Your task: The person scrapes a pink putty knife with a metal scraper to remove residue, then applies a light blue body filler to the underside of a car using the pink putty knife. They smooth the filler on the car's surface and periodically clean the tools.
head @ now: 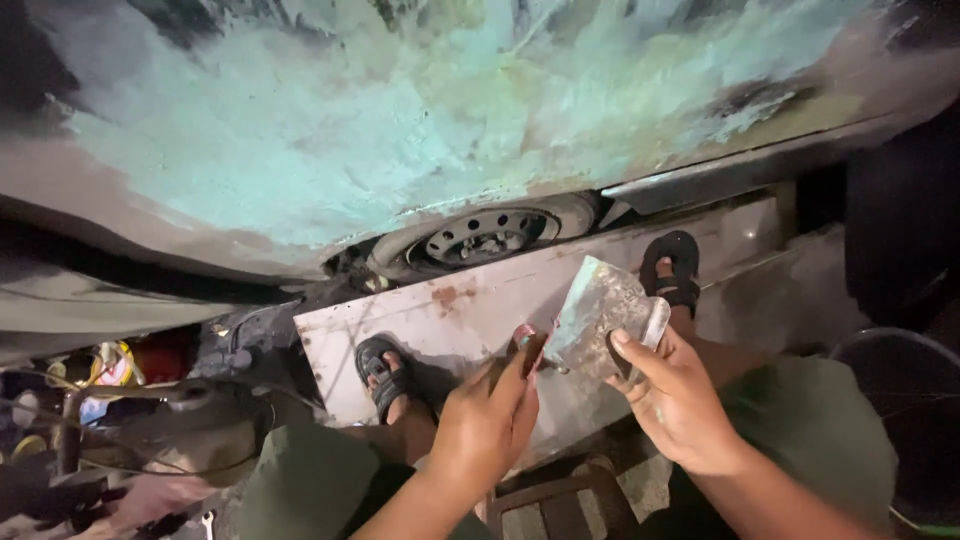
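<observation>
Head view showed your right hand (675, 405) gripping a putty-smeared metal scraper (600, 318), your left hand (487, 420) pinching a red-handled tool (528, 345) against it; beyond, the car panel (380, 130) wore patchy green filler, unsanded, above a wheel (485, 238).

Both forearms are bare — no sleeves, watch or rings showing on the left hand (487, 420) or right hand (676, 400). Olive-green trousers (300, 480) cover the knees; black strapped sandals (384, 372) — open-toed — are on both feet.
</observation>
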